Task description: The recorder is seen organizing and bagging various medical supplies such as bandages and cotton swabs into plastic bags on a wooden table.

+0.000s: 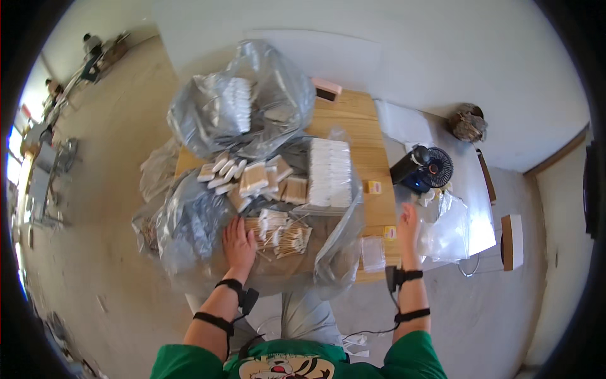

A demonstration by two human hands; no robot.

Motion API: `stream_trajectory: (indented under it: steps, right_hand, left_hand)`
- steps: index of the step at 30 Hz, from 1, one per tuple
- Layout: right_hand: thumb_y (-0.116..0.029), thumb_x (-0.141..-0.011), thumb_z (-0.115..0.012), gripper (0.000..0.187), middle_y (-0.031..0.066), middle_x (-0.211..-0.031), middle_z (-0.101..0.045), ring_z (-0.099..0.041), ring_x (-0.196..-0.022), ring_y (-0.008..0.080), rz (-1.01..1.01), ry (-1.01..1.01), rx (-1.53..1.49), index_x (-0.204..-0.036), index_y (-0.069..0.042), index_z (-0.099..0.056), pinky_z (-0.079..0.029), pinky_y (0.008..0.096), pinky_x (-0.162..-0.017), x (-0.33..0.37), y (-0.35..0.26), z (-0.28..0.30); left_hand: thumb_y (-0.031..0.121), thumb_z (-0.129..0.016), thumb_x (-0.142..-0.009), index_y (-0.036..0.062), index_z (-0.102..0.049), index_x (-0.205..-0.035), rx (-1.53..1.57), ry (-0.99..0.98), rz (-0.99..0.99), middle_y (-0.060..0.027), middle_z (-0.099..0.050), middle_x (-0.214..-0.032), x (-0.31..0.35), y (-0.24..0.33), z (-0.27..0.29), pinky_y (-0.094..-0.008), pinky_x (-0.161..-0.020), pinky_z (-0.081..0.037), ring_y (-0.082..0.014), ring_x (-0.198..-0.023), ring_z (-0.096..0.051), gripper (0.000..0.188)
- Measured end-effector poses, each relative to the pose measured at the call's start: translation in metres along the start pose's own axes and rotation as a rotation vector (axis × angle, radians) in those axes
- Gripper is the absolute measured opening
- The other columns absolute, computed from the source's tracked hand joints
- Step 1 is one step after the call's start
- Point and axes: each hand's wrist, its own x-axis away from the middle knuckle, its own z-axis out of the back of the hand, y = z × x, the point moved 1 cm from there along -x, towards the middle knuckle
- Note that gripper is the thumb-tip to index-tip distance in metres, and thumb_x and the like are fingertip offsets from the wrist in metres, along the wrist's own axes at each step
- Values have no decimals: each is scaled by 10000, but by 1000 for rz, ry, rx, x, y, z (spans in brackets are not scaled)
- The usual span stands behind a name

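Note:
My left hand [239, 242] lies flat with fingers stretched out, beside a loose pile of cotton swabs [282, 235] on grey plastic sheeting. Its fingertips touch the left end of the swabs. To the right, my right hand [409, 222] is over the gap between the wooden table and the metal side table, fingers pointing away from me. Nothing shows in it. Clear plastic bags [447, 235] lie just right of it. Beyond the pile are small packs of swabs [254, 179] in a heap and a neat stack of white-wrapped packs [330, 172].
A big grey plastic bag [278, 104] with more packs stands at the back of the wooden table [353, 123]. Small yellow boxes [374, 187] and a clear packet [372, 254] lie along its right side. A black fan [437, 168] stands on the metal table. People sit far left.

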Motion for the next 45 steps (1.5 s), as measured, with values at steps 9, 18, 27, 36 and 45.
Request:
stream_trajectory:
  steps: [9, 18, 27, 36, 45]
  right_hand:
    - [-42, -791, -568, 307, 164, -1059, -566, -538, -996, 340, 526, -419, 139, -1096, -28, -534, -440, 414, -839, 144, -94, -106]
    - [-209, -799, -617, 592, 202, -1343, -366, -325, -1233, 454, 671, -496, 510, -1305, -23, -372, -296, 482, -1031, 187, -111, -225]
    - [-73, -780, -581, 383, 166, -1275, -437, -390, -1205, 352, 823, -520, 346, -1153, -42, -498, -335, 448, -1002, 151, -125, -246]
    - [25, -742, -529, 426, 230, -1219, -430, -368, -1205, 372, 706, -293, 892, -1156, 46, -429, -351, 410, -993, 65, -129, -247]
    - [-40, -819, -579, 301, 170, -994, -591, -601, -897, 304, 523, -181, 272, -1107, -34, -492, -504, 395, -729, 83, -141, -212]
  left_hand:
    - [148, -528, -857, 13, -488, -1177, 236, 4, 16, -173, -469, -1257, 5, -10, 6, -441, -1005, -305, -342, -1178, -414, 350]
    - [80, -588, -803, 9, -488, -1155, 342, 5, 67, -193, -466, -1247, 27, -51, 25, -426, -964, -366, -381, -1141, -440, 373]
    - [200, -560, -839, 23, -412, -1268, 316, 31, 124, -159, -399, -1342, 39, -64, 29, -417, -1029, -304, -338, -1238, -363, 487]
    - [246, -548, -847, 15, -444, -1234, 287, 5, 156, -155, -422, -1320, 36, -60, 35, -406, -1027, -315, -323, -1234, -375, 463]
    - [199, -572, -827, 11, -490, -1173, 350, 80, 154, -158, -473, -1263, 39, -63, 24, -399, -1000, -350, -331, -1178, -428, 403]
